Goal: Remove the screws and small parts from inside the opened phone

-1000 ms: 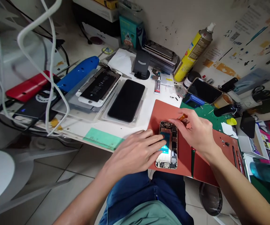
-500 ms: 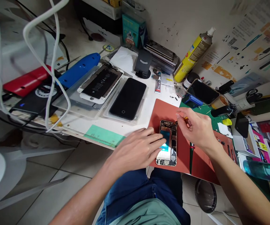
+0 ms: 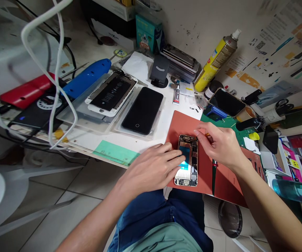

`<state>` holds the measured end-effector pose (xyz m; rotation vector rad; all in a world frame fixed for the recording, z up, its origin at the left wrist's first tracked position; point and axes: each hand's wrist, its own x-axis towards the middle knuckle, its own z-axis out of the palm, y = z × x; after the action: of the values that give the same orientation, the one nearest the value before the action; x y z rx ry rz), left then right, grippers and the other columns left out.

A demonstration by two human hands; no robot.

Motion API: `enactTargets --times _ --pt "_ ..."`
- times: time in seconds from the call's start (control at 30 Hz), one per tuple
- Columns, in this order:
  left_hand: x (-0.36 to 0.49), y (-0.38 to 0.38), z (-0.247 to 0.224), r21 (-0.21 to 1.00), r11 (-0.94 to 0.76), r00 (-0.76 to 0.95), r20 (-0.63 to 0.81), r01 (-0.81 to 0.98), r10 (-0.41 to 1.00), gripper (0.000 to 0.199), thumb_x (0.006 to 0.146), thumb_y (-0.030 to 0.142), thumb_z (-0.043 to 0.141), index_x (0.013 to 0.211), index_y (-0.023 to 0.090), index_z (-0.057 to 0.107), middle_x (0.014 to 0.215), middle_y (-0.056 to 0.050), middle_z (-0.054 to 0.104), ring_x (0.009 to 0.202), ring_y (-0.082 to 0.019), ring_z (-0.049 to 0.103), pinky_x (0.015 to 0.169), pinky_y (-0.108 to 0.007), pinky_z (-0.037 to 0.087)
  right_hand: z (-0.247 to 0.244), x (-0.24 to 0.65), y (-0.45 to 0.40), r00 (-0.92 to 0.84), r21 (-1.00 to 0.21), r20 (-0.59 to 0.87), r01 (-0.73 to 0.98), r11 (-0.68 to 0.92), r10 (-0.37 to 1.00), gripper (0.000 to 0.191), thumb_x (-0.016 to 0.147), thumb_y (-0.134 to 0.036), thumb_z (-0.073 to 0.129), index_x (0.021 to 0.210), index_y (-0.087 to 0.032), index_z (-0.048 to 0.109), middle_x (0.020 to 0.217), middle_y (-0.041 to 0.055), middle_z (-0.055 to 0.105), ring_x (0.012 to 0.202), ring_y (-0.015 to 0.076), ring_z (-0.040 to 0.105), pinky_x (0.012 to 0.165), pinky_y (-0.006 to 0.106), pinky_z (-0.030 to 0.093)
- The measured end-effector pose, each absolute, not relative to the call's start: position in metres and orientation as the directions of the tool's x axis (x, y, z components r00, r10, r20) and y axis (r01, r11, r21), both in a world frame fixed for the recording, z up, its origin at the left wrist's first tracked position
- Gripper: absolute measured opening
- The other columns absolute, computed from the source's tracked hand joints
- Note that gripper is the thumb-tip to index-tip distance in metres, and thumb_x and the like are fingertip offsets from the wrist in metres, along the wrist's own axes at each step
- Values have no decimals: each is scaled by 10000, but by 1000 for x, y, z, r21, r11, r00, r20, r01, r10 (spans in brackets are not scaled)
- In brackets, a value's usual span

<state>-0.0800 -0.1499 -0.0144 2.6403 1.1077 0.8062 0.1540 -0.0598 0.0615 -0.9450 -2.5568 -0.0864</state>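
Note:
An opened phone housing point(image 3: 194, 159), its circuit parts and a blue strip exposed, lies on the red-brown mat point(image 3: 183, 122). My left hand point(image 3: 154, 167) rests with outstretched fingers over its left side. At the top right corner of the housing, my right hand point(image 3: 220, 143) is closed in a pinch on a thin tool point(image 3: 207, 134). Only a yellow-orange bit of that tool shows; its tip is too small to make out. A dark green-handled tool point(image 3: 214, 178) lies on the mat below my right hand.
Left of the mat are a black phone screen point(image 3: 142, 110) and a white-framed phone part with a battery point(image 3: 114, 92). Blue point(image 3: 88, 78) and red point(image 3: 26, 91) handled tools lie farther left. Behind stand a yellow spray can point(image 3: 216, 61) and a propped phone point(image 3: 226, 102).
My right hand has shifted very slightly at the housing's top right corner, and less of the thin tool shows. My left hand and the housing stay put. The view has moved slightly.

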Motion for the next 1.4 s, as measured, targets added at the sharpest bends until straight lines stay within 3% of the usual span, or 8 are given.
enactTargets --times 0.13,0.3,0.47,0.6,0.77,0.9,1.07,1.4 --pt "-80 -150 -15 345 -709 578 413 616 703 298 1091 301 529 1289 186 719 1262 -45 767 1006 -244 626 841 -403 525 64 153 -60 -696 -130 346 628 767 629 172 1023 -176 514 1126 -185 651 881 34 770 627 135 654 578 280 477" --pt "-80 -150 -14 341 -708 578 412 618 704 320 1092 307 529 1325 190 715 1274 -46 764 1030 -245 631 858 -410 529 63 154 -58 -705 -89 390 611 787 592 109 1038 -183 561 1080 -198 661 693 -40 716 482 97 560 488 263 395" --pt "-80 -150 -14 340 -711 575 424 615 700 304 1082 297 550 1297 184 732 1256 -59 772 1020 -239 637 849 -400 532 64 154 -58 -709 -137 342 612 779 617 202 1021 -173 517 1163 -205 658 905 23 788 572 126 635 564 287 494" --pt "-80 -149 -14 338 -713 577 423 615 699 310 1083 302 548 1312 192 725 1270 -54 771 1023 -242 637 855 -401 532 64 154 -57 -705 -112 380 607 787 599 141 1046 -194 557 1119 -217 676 791 -15 776 553 123 656 526 273 471" --pt "-80 -150 -14 337 -711 586 406 617 701 311 1080 298 547 1318 185 712 1285 -55 763 1034 -247 635 866 -406 531 65 154 -57 -718 -133 356 595 792 599 194 1016 -172 538 1163 -192 663 942 35 804 615 134 686 548 284 490" --pt "-80 -150 -14 331 -714 587 411 617 698 330 1081 290 543 1350 182 700 1247 -70 768 1024 -247 638 856 -405 528 65 153 -57 -705 -96 379 614 783 600 132 1054 -204 547 1108 -222 666 800 -19 773 544 113 638 517 270 454" --pt "-80 -150 -14 332 -712 582 415 619 699 317 1082 294 539 1328 190 710 1249 -69 771 1024 -249 645 849 -399 524 66 153 -56 -724 -136 329 599 789 606 196 1028 -189 515 1166 -209 652 943 22 797 535 108 605 529 281 476" --pt "-80 -150 -14 336 -713 592 401 615 700 329 1091 295 530 1359 190 690 1308 -37 757 1050 -258 626 863 -422 529 64 154 -55 -721 -106 373 592 799 584 179 1017 -158 536 1141 -197 659 906 13 788 541 106 604 544 270 474"
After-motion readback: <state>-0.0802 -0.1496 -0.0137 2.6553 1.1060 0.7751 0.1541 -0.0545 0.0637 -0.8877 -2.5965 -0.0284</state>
